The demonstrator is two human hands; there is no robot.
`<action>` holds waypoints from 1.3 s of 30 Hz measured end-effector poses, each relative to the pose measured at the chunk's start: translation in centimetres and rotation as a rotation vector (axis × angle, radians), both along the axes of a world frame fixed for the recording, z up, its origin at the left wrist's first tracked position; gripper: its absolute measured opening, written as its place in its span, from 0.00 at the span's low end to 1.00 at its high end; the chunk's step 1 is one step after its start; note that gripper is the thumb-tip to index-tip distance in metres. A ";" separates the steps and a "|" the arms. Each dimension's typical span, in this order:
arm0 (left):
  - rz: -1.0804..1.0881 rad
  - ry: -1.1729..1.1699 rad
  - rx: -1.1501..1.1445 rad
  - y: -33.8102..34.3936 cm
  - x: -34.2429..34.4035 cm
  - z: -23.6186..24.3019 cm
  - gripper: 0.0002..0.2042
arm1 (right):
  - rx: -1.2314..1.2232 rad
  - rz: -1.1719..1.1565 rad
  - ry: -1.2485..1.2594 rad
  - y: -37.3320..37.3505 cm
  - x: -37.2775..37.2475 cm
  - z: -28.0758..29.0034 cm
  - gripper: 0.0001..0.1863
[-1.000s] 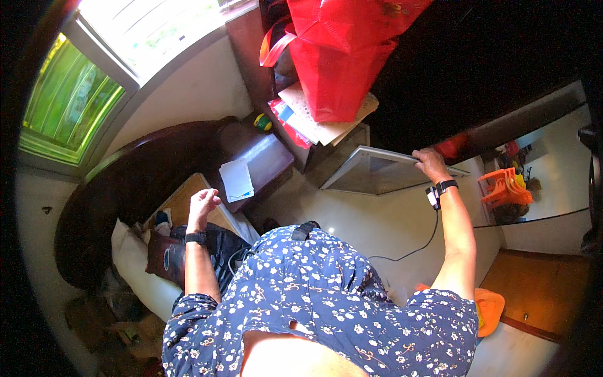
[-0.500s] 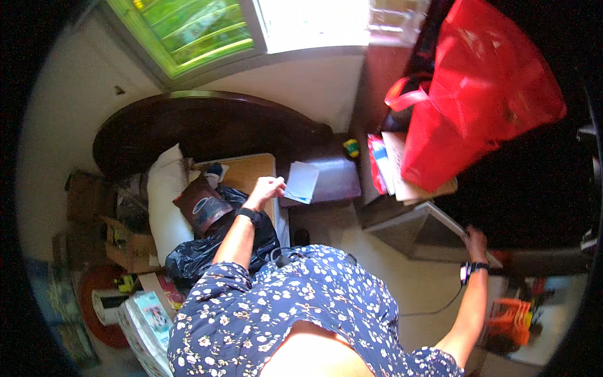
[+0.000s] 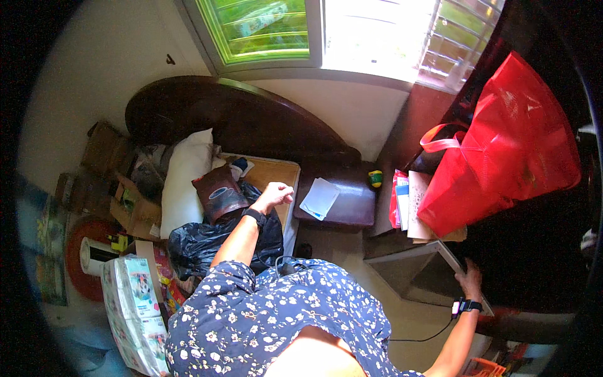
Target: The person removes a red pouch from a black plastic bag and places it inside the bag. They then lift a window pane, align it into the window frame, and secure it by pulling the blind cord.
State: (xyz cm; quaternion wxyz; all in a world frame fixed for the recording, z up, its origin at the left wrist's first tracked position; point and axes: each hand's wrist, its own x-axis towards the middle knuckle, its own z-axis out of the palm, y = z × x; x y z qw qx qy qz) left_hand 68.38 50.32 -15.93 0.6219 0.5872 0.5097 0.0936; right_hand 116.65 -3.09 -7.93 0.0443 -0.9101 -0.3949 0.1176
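Observation:
My left hand (image 3: 274, 196) hovers over the bed's edge, its fingers curled together and nothing visible in them. Below it lie a black plastic bag (image 3: 191, 246) and a dark brown packet (image 3: 221, 193). White papers (image 3: 320, 198) rest on a dark bedside table (image 3: 359, 210) just right of that hand. On the right, my right hand (image 3: 470, 279) is closed on the pale edge of an open, grey drawer-like compartment (image 3: 411, 271); part of its fingers is hidden. A large red bag (image 3: 502, 157) stands above this compartment, beside books and papers (image 3: 414, 200).
A dark curved headboard (image 3: 239, 116) runs below the window (image 3: 257, 31). At left are a white pillow (image 3: 187, 182), cardboard boxes (image 3: 135, 207) and a wrapped tissue pack (image 3: 133, 308). A yellow-green object (image 3: 375, 178) sits on the bedside table. A cable (image 3: 418, 340) hangs from my right wrist.
The whole view has shifted, so the room's things appear farther right and lower. My left hand stays raised with fingers curled, and my right hand keeps its hold on the compartment's edge.

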 end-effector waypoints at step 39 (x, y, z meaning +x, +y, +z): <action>0.095 -0.200 0.418 47.0 -1.0 -7.4 0.07 | 1.056 0.425 0.265 105.9 3.1 6.5 0.16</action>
